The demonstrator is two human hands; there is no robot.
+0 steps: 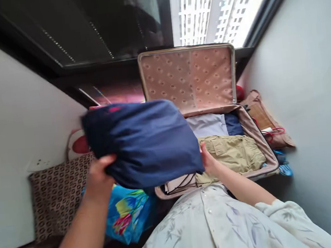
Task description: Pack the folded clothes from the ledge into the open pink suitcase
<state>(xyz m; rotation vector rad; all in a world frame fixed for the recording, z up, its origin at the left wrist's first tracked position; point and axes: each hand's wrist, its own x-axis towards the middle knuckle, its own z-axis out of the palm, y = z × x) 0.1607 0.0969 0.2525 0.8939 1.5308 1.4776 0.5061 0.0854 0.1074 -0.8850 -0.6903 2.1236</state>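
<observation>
A folded navy garment (152, 145), gathered along its left edge like elasticated trousers or shorts, is stretched between my two hands. My left hand (100, 174) pinches its lower left corner, and my right hand (208, 159) grips the lower right end, fingers partly hidden behind the cloth. The garment hangs in the air over the left part of an open suitcase (273, 164) and covers that part from view. Inside the suitcase lie folded khaki trousers (233, 152), a light grey garment (208, 124) and another navy piece (233, 124).
The suitcase's pink-lined lid (190, 78) stands upright against the window. To the left are a brown patterned bag (61, 198) and a blue floral bag (130, 214). A brown pouch (264, 117) with a red cord leans by the right wall (312, 85).
</observation>
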